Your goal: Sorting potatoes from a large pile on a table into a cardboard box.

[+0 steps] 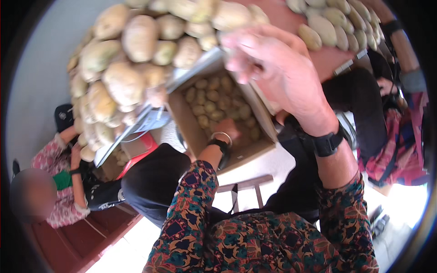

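My left hand (228,129) reaches down into an open cardboard box (191,136) between my knees, over small potatoes (211,102) lying on its bottom. The fingers there are blurred, and whether they hold anything is hidden. My right hand (273,58) is raised above the box's far right corner, beside the heap, fingers curled and blurred; I cannot tell if something is between them. A big heap of larger potatoes (140,37) covers the table at the upper left.
A second potato heap (326,30) lies on the red tabletop (321,65) at the upper right. A co-worker in a patterned top (65,204) sits at the left, beside a red-edged box (143,150). Another person's leg (358,109) is at the right.
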Demonstrator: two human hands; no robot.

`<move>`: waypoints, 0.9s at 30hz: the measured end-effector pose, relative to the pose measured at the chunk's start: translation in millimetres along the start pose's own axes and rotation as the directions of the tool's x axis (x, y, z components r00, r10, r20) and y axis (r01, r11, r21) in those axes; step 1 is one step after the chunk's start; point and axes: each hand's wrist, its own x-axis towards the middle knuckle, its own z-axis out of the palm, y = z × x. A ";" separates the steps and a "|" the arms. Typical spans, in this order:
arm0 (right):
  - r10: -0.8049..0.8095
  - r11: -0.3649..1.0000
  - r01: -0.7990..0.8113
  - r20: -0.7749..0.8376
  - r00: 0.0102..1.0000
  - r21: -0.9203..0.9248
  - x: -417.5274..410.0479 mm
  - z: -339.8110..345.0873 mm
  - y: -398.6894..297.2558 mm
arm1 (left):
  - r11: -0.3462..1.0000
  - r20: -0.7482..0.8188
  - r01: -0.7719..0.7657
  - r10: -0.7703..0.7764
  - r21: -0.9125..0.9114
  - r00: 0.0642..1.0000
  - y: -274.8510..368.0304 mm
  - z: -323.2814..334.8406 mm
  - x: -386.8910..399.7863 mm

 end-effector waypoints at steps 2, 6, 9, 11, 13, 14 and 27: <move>-0.008 0.997 0.009 -0.021 1.000 0.081 2.5 -0.3 3.4 | 0.999 -0.002 -0.038 0.038 0.010 0.999 8.9 -23.5 -21.4; -0.057 0.993 0.056 0.003 0.998 0.101 4.0 2.6 8.1 | 0.978 -0.225 -0.171 0.142 -0.117 0.964 12.1 -65.3 -83.2; -0.035 0.992 0.033 0.012 0.999 0.120 6.9 5.9 11.5 | 0.937 -0.398 -0.295 0.202 -0.187 0.895 8.8 -98.9 -138.1; -0.007 0.993 0.008 -0.008 1.000 0.121 7.9 5.4 10.6 | 0.911 -0.464 -0.347 0.214 -0.224 0.860 3.5 -119.9 -173.5; -0.003 0.992 0.003 0.001 1.000 0.127 11.1 8.4 13.1 | 0.826 -0.618 -0.482 0.222 -0.292 0.754 -12.4 -136.3 -205.5; 0.006 0.994 -0.006 -0.004 1.000 0.112 11.5 10.6 13.7 | 0.783 -0.651 -0.498 0.163 -0.372 0.742 -22.4 -143.1 -220.0; 0.043 0.999 -0.042 0.046 0.998 -0.020 16.2 20.4 23.0 | 0.978 -0.972 -0.188 -0.129 -0.091 -0.196 -193.9 -294.7 -233.3</move>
